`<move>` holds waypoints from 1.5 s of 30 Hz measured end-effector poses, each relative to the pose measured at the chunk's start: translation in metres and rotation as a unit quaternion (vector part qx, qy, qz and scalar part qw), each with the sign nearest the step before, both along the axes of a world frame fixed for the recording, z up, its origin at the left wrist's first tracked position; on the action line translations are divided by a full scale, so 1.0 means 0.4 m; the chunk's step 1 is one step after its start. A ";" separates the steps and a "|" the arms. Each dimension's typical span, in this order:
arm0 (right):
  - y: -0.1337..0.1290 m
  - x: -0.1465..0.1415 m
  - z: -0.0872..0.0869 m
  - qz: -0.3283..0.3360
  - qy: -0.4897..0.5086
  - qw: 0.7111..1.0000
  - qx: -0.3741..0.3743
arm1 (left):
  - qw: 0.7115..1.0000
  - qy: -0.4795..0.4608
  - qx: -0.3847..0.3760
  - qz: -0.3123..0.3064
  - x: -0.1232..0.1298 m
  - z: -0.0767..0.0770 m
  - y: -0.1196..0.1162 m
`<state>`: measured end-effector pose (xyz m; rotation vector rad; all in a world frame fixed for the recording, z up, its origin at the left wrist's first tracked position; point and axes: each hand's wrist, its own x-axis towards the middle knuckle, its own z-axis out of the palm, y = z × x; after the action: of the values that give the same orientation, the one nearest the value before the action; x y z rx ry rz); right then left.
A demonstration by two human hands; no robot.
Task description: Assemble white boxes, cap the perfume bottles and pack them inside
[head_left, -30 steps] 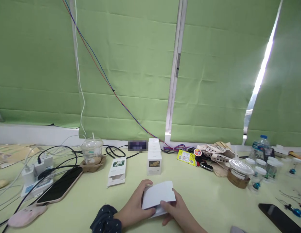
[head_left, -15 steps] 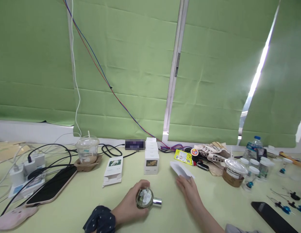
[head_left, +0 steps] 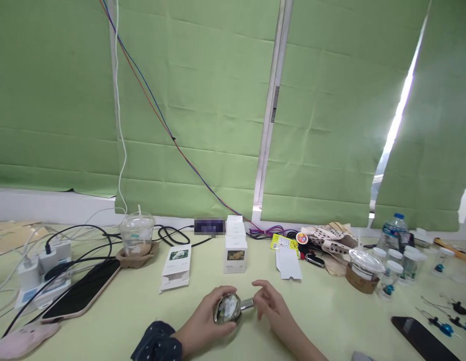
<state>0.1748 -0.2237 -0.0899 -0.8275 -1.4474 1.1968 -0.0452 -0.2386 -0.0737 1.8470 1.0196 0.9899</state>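
A round glass bottle [head_left: 228,308] with a silver cap [head_left: 247,304] lies on its side in my left hand [head_left: 208,321], whose fingers and thumb wrap round the glass. The cap points right, toward my right hand [head_left: 274,311]. That hand is beside the cap with its fingers apart and slightly curled. Beyond it a flat white card [head_left: 289,264] lies on the table. An opened white box [head_left: 176,266] with a flower picture lies further left. Several white boxes [head_left: 235,255] stand in a row at the centre.
On the left are a phone [head_left: 82,291], a plastic cup [head_left: 137,235], chargers and cables. Toward the right sit a lidded bowl [head_left: 364,271], small clear jars [head_left: 391,278], a water bottle [head_left: 394,230] and a black phone [head_left: 419,337].
My right hand has let go of the white card, now flat on the table, and moved down and left to the silver cap. The bottle has tilted slightly, cap end up.
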 end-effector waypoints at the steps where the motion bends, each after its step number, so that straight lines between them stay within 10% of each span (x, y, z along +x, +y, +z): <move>1: -0.009 -0.015 -0.005 0.024 -0.007 1.000 -0.003 | 1.000 0.009 0.003 -0.013 0.003 -0.001 -0.004; 25: -0.029 -0.055 -0.032 0.058 0.062 0.995 -0.046 | 0.999 -0.029 0.005 0.045 0.011 0.010 0.009; 30: -0.011 -0.037 -0.044 0.016 0.135 0.990 -0.039 | 0.990 -0.117 -0.064 -0.043 0.027 0.018 -0.018; 45: -0.002 -0.013 -0.023 -0.201 -0.111 0.973 -0.010 | 0.988 -0.148 -0.045 0.024 0.019 -0.003 0.012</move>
<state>0.1695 -0.2246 -0.0990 -1.2330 -1.3598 0.8311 -0.0378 -0.2337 -0.0750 1.5522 0.9142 1.1856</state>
